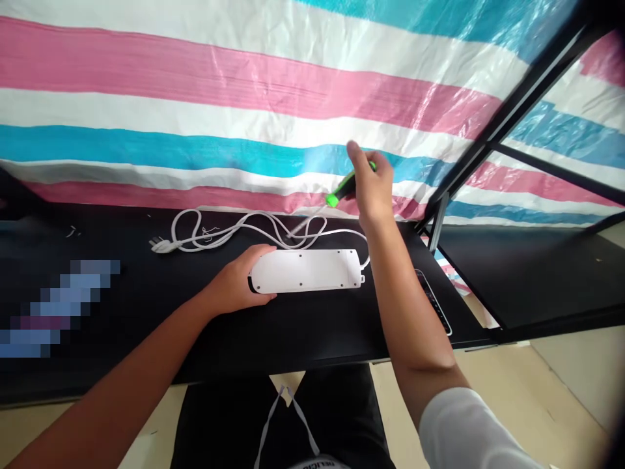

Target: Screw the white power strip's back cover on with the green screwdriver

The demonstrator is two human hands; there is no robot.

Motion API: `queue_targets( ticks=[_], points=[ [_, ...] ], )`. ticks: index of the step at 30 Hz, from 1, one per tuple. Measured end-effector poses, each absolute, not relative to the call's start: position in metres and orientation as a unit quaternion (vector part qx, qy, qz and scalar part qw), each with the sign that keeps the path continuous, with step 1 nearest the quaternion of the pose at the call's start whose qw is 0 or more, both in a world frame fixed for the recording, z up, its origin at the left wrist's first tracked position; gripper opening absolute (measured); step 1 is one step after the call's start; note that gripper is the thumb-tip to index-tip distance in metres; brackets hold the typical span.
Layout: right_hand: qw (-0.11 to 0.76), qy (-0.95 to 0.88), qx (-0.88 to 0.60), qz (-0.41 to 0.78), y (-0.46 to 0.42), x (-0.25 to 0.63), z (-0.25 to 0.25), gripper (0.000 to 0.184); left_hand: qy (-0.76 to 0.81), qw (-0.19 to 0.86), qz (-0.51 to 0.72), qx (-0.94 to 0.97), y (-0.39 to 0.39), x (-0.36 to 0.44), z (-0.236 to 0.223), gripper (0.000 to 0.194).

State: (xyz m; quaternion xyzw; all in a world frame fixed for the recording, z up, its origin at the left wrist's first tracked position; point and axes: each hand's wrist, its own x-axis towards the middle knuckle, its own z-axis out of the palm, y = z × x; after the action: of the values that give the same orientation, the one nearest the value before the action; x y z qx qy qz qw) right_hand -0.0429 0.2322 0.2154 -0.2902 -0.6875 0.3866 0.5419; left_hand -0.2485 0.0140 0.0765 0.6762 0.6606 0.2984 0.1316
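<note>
A white power strip [317,271] lies underside up on the black table, with small dark screws or screw holes along its edges. My left hand [240,279] grips its rounded left end, thumb on the near side and fingers on the far side. Raised above the strip's right end, my right hand [372,185] is closed round the green and black handle of a screwdriver [342,190]. Its thin shaft points down and left, over the white cord. The coiled white cord [244,228] runs behind the strip to a plug [163,245] at the left.
A phone [434,303] lies on the black table [303,335], partly hidden by my right forearm. Behind the table hangs a striped plastic sheet [219,104]. Black metal framing [498,137] rises at the right. A blurred-out patch [63,312] covers something at the left.
</note>
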Motion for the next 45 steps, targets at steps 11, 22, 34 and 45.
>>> queue_targets(
  ticks=[11, 22, 34, 45],
  points=[
    [0.452, -0.523, -0.439, 0.574, 0.255, 0.011, 0.140, 0.031, 0.624, 0.034, 0.319, 0.713, 0.076, -0.273, 0.079, 0.081],
    [0.337, -0.576, -0.522, 0.531, 0.268, 0.010, 0.107, 0.014, 0.665, 0.041, 0.336, 0.666, 0.069, -0.305, 0.069, 0.088],
    [0.280, -0.579, -0.521, 0.562, 0.268, -0.008, 0.078, 0.029, 0.704, 0.042, 0.326, 0.629, 0.072, -0.331, 0.066, 0.095],
    [0.412, -0.560, -0.503, 0.513, 0.269, -0.032, 0.051, 0.033, 0.718, 0.042, 0.309, 0.622, 0.073, -0.330, 0.067, 0.096]
  ],
)
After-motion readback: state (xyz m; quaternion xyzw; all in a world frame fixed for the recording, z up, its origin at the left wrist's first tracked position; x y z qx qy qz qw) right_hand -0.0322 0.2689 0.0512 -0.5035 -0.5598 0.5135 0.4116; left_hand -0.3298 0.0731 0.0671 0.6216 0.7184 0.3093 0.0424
